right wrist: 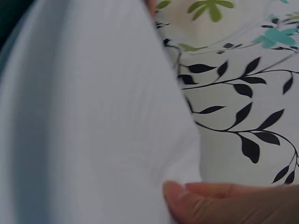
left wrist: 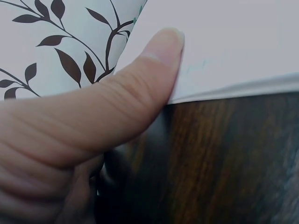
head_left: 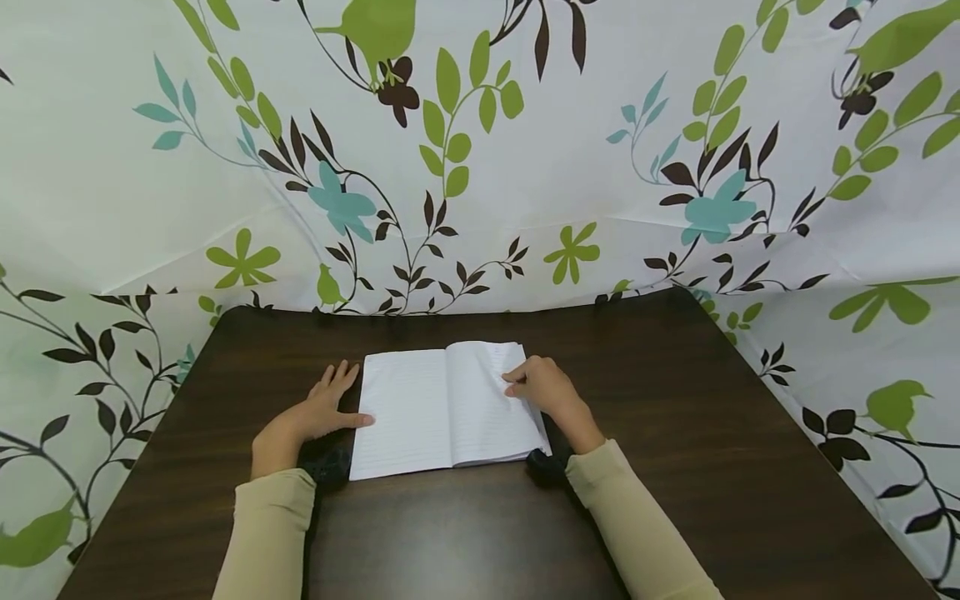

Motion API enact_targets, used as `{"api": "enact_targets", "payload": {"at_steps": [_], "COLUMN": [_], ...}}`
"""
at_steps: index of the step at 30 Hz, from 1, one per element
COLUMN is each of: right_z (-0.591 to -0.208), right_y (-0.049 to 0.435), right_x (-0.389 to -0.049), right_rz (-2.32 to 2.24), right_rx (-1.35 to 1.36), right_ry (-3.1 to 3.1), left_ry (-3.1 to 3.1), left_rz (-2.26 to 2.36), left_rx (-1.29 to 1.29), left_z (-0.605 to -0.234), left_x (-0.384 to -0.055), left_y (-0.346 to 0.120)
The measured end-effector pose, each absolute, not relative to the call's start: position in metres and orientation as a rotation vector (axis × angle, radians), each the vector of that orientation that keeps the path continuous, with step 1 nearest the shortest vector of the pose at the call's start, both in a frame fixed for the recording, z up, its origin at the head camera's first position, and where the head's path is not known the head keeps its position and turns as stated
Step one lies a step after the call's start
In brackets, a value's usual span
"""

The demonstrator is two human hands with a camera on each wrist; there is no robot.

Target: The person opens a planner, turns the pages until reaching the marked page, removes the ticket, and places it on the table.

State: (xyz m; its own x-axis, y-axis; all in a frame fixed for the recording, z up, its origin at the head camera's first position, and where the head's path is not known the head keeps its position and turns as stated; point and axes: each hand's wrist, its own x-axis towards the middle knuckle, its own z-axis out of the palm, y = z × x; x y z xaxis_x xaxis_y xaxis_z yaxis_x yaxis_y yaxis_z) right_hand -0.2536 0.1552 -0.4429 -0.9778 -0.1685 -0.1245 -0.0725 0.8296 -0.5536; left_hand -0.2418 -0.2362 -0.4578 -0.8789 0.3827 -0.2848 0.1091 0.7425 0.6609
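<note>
An open notebook point(head_left: 405, 408) with white ruled pages lies on the dark wooden table. At its left edge rests my left hand point(head_left: 318, 410), fingers spread on the tabletop and the thumb on the page margin. In the left wrist view that thumb point(left wrist: 159, 56) presses on the paper near a corner. My right hand point(head_left: 551, 390) pinches the outer edge of a right-hand page point(head_left: 487, 400) between thumb and fingertips. The right wrist view shows this page point(right wrist: 121, 102) bowed upward, its edge held by the thumb and a finger point(right wrist: 187, 198).
The table point(head_left: 675, 450) extends to both sides of the notebook and in front of it. Behind and beside it hangs a white cloth point(head_left: 570, 183) printed with leaves and birds. Dark straps or devices point(head_left: 326, 467) sit at the wrists, below tan sleeves point(head_left: 273, 525).
</note>
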Motion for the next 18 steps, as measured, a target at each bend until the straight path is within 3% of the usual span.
{"api": "enact_targets", "payload": {"at_steps": [18], "right_z": [-0.427], "right_y": [0.167], "right_x": [-0.261], "right_rz": [-1.478], "right_rx": [-0.062], "right_ry": [2.526], "left_ry": [2.542], "left_rz": [0.880], "left_rx": [0.342], "left_z": [-0.457], "left_x": [-0.244], "left_y": [-0.238]}}
